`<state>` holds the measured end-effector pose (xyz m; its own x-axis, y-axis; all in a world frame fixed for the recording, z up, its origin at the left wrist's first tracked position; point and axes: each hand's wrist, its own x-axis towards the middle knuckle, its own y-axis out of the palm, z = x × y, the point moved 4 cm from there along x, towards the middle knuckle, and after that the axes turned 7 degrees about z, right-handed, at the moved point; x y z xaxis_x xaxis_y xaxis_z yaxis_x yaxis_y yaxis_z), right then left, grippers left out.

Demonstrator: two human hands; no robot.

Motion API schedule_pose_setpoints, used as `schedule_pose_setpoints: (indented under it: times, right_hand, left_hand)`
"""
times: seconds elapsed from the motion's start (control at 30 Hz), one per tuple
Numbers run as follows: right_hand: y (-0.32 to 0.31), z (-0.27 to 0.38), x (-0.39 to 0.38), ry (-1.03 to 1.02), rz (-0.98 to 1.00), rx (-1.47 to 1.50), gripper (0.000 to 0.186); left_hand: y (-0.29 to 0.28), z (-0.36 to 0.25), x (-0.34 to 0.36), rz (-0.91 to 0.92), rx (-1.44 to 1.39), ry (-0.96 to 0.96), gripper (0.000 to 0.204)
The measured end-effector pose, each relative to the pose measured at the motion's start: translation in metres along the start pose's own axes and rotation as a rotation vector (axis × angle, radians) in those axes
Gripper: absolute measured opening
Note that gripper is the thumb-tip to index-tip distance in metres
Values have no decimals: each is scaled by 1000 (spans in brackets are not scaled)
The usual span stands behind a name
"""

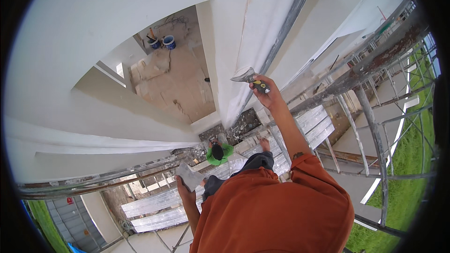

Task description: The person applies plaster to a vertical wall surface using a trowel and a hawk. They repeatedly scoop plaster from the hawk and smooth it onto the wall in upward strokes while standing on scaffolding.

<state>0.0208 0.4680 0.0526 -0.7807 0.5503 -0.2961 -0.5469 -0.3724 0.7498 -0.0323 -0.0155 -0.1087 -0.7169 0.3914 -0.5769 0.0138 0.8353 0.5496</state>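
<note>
Your right hand [267,92] is closed around the handle of a putty knife [243,75], up beside the white column [269,23]. The knife's broad metal blade points left, across the face of the column, with pale material on it; you cannot tell from this view whether the blade touches the surface. A thin brownish line runs lengthwise along the column above the blade, and a grey strip [291,27] follows the column's right edge.

Your left hand [185,194] grips a flat grey plate [190,176] by its edge, below and to the left of the column's foot and well apart from it. Most of those fingers are hidden by the plate, so you cannot tell exactly how they are set.

Just below the column's foot is a co-worker in a green top [219,155] and a dark head covering. Your bare foot [265,144] stands to the right of that foot of the column, near pale scaffold planks [307,125]. Left of the column, through an opening, two blue buckets [169,42] stand on a brown, littered floor [180,77]. Far right of the column are scaffold pipes [372,126] and green grass [408,164].
</note>
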Motion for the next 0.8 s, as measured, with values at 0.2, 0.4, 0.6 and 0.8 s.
schedule_pose_setpoints:
  times: [0.2,0.4,0.6,0.8]
  right_hand:
    - [57,32,-87,4,239,-481,75]
    - [88,-32,-166,-309,689,-1381,72]
    - [84,-80,-193,-596,844,-1766,70]
    - [56,-90,-181,-547,879,-2029,64]
  left_hand:
    - [73,-18,-5,145,-39,-103,43]
    - [182,-32,-17,286,-58,-225,36]
    - [222,-40,-23,483,-154,-330,36]
    - [214,-42,-29,420,-75,-257,39]
